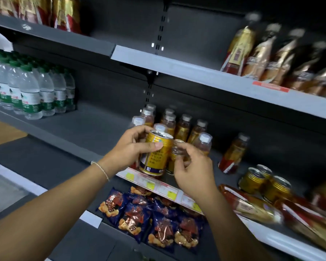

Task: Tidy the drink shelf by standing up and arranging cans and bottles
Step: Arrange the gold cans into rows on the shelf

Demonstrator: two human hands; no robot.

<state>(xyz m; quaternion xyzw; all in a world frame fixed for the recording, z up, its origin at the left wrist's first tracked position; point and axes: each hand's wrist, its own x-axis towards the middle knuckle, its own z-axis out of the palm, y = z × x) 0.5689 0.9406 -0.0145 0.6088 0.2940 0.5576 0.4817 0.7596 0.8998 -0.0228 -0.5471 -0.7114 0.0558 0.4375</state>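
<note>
Blue snack packets (149,215) lie in a loose heap on the lower shelf (94,240), printed with orange-brown food pictures and overlapping one another. Above them, a row of price tags (158,185) in white, yellow and red runs along a shelf lip. At the top left, red and gold snack bags (51,12) stand on the highest shelf (64,37). A red label strip (270,87) sticks to the pale front edge of the upper right shelf. A slotted metal upright (161,32) runs down the dark back panel. Wooden floor (2,131) shows at the far left.
</note>
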